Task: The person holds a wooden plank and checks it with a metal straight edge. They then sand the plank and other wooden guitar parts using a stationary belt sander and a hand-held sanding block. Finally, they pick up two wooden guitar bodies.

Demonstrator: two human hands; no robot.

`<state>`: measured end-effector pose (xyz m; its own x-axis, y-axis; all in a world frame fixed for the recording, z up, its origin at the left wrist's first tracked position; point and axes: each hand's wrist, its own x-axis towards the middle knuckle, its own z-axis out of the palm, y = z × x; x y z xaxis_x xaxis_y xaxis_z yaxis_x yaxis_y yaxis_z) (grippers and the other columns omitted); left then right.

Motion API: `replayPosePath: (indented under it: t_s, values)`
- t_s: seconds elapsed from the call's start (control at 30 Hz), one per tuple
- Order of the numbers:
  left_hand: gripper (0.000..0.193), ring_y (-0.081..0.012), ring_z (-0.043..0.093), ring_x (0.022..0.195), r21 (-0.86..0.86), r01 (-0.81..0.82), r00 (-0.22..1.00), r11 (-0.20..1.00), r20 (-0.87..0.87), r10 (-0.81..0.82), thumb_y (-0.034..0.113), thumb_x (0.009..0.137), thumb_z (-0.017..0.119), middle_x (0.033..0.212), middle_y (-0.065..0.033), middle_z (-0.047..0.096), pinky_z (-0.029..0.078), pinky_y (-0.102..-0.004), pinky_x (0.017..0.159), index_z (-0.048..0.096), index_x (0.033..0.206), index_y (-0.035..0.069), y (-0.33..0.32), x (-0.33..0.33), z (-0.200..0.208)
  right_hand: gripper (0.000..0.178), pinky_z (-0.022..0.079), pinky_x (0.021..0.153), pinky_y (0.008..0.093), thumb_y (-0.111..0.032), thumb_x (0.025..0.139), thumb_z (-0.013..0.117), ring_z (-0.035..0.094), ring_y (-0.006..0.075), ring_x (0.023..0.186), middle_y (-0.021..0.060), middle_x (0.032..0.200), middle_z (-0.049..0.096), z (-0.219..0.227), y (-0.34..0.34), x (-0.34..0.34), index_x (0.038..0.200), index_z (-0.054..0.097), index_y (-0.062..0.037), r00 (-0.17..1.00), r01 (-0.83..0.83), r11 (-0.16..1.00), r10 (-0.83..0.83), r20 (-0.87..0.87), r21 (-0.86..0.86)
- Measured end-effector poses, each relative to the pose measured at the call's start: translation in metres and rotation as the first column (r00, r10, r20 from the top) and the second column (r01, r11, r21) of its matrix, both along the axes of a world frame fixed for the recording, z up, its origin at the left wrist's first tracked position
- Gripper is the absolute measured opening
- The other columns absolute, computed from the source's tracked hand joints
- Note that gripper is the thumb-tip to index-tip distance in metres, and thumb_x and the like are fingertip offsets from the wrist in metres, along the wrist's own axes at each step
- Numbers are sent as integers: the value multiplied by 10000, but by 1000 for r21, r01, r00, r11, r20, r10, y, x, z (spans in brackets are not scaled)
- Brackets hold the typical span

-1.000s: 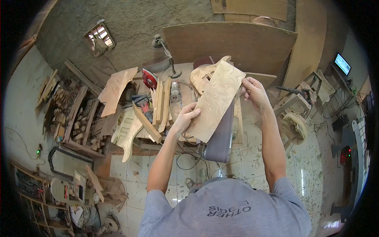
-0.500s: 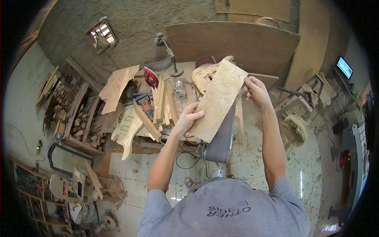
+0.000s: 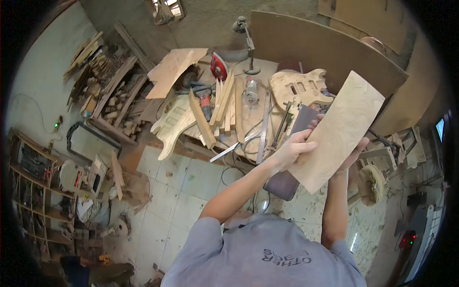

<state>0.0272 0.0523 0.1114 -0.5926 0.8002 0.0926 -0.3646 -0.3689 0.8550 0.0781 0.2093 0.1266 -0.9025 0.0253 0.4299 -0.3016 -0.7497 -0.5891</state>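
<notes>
A thin rectangular sheet of figured wood veneer is held up in front of me, tilted with its far end to the right. My left hand grips its left edge, thumb on the upper face and fingers underneath. My right hand supports the right edge from below, most of its fingers hidden by the sheet. Below the veneer is a belt sander with a grey-purple belt, partly covered by my left hand and the sheet. A pale guitar body with routed cavities lies on the bench just beyond.
Wooden strips, a red iron, a clear-based router, a metal ruler and another guitar body crowd the bench. A desk lamp stands behind them. Scrap wood is stacked at left.
My view has swung, so the bench sits farther right. The veneer has shifted right and towards me, uncovering the guitar body; my right hand has moved from its far corner to its lower right edge.
</notes>
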Motion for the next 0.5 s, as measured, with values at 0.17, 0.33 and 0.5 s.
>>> replayPosePath:
  t_s: [0.17,0.33,0.5]
  values:
    - [362,-132,675,914,-332,-146,957,932,-285,48,244,971,623,1020,-79,690,543,-273,807,610,1211,-26,-11,-14,-1,1052,496,991,522,-807,864,406,586,431,1130,302,1279,542,-10,18,-6,1440,344,71,992,14,992,2,127,-124]
    - [282,-153,704,750,-388,-517,842,763,-388,374,233,987,584,868,-80,715,554,-282,670,675,1080,-17,-79,-57,-87,1061,510,955,514,-813,856,413,606,433,1103,317,1266,556,-34,37,-3,1452,347,62,958,216,967,-184,218,-132]
    - [209,-224,714,709,-548,-810,587,210,-754,295,164,933,585,840,-139,716,557,-354,684,685,951,-18,-184,-117,-210,1021,495,967,513,-799,890,358,593,441,1113,327,1292,542,-52,21,9,1462,344,47,915,344,931,-304,266,-118]
